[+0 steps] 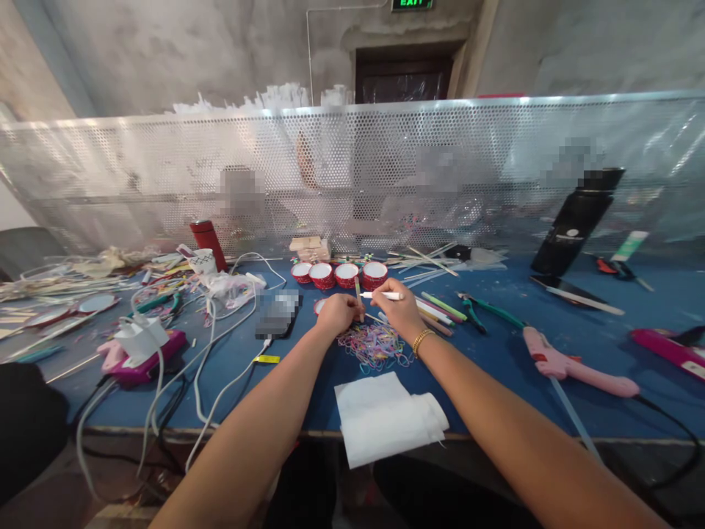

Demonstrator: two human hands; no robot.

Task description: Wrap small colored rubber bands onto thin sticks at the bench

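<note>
My left hand (pixel 337 313) is closed on a narrow flat wooden stick (pixel 358 294), which stands roughly upright. In my right hand (pixel 401 308) is a white marker pen (pixel 388 295), its tip pointing left at the stick. Just below both hands lies a tangled heap of colourful thin strands (pixel 371 345). Beyond them stands a row of small red drums (pixel 346 276) with white tops. Another small round piece (pixel 319 306) is partly hidden behind my left hand. Several coloured pens (pixel 443 307) lie to the right of my right hand.
A white cloth (pixel 391 419) lies at the front edge. At left are a phone (pixel 278 314), looping white cables and a power strip (pixel 148 356). To the right lie pliers (pixel 490 308), a pink glue gun (pixel 578 371) and a black bottle (pixel 573 224). A perforated metal screen (pixel 330 169) closes the back.
</note>
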